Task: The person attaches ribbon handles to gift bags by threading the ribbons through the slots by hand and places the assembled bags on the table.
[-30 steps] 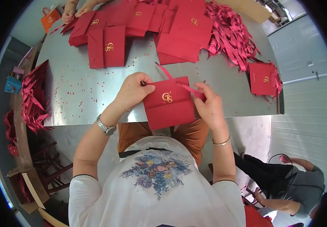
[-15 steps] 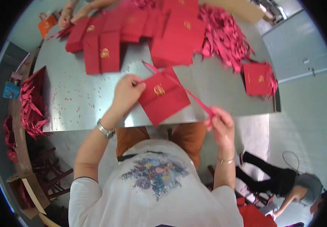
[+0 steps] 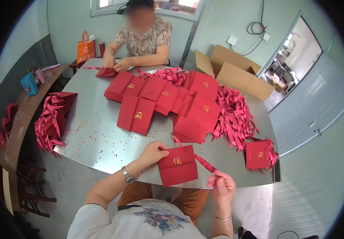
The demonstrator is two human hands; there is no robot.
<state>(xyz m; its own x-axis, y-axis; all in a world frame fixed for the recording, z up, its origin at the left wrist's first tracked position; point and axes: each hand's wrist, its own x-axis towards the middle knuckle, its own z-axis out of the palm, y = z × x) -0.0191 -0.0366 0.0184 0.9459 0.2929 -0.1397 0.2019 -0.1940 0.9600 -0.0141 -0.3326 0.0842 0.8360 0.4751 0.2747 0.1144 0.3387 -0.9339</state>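
Note:
A red folded bag [image 3: 178, 170] with a gold logo lies at the table's near edge. My left hand [image 3: 154, 153] pinches its upper left corner. A red ribbon [image 3: 203, 162] runs from the bag's top down to my right hand [image 3: 222, 184], whose fingers are closed on the ribbon's end, right of the bag. The ribbon's other short end sticks up above the bag. Beyond my hands lie stacks of flat red bags [image 3: 136, 114] and a heap of loose red ribbons [image 3: 235, 117].
Across the metal table [image 3: 92, 139], a co-worker [image 3: 144, 40] handles a red bag [image 3: 105, 72]. Ribboned bags stand at the left edge [image 3: 52, 119], and another stack [image 3: 256, 154] lies at the right. An open cardboard box [image 3: 239, 75] stands at the back right.
My right hand has moved right and away from the bag, drawing the ribbon out straight. The bag turned and then straightened somewhat. The head view has lifted, showing the co-worker and the box.

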